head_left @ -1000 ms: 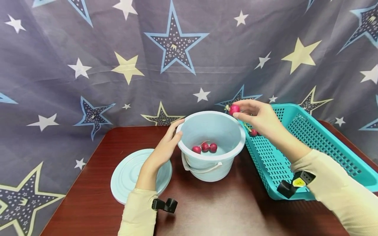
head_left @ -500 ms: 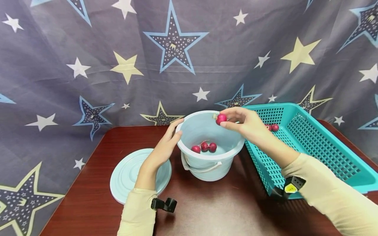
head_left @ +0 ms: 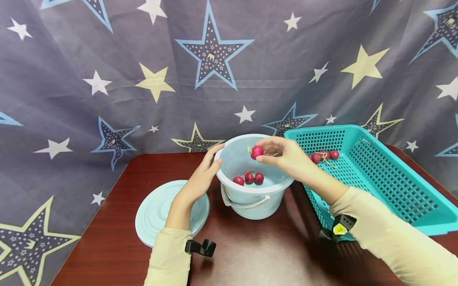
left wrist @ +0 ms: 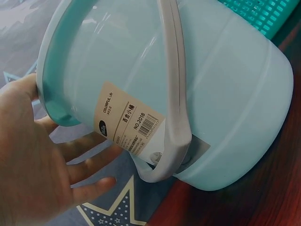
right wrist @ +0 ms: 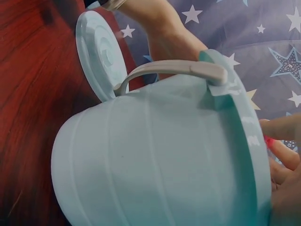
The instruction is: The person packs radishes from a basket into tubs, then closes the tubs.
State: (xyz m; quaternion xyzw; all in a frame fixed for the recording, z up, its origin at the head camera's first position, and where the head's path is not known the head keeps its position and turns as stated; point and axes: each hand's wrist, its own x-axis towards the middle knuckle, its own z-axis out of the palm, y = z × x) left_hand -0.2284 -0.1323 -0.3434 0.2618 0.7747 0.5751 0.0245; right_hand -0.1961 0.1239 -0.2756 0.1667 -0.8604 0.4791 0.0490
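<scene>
Radish [head_left: 257,153] shifted left, stem [head_left: 248,149] leftward, long axis near-level, pinched in right grip [head_left: 288,158], left grip [head_left: 200,176] spread against bucket [head_left: 252,204]

Radishes [head_left: 256,153] are red, bucket [head_left: 255,213] pale blue, backdrop [head_left: 211,107] star-patterned grey.

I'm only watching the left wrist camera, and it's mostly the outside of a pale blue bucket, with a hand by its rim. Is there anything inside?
Observer: Yes. The head view shows three radishes lying at the bottom of the bucket.

Visitor: Oh, nice! And where's the person's other hand?

Observer: The right hand is at the bucket's opening, pinching another radish.

Visitor: What's that teal mesh in my top right corner?

Observer: That's part of a turquoise basket, and in the head view there are more radishes in it.
</scene>
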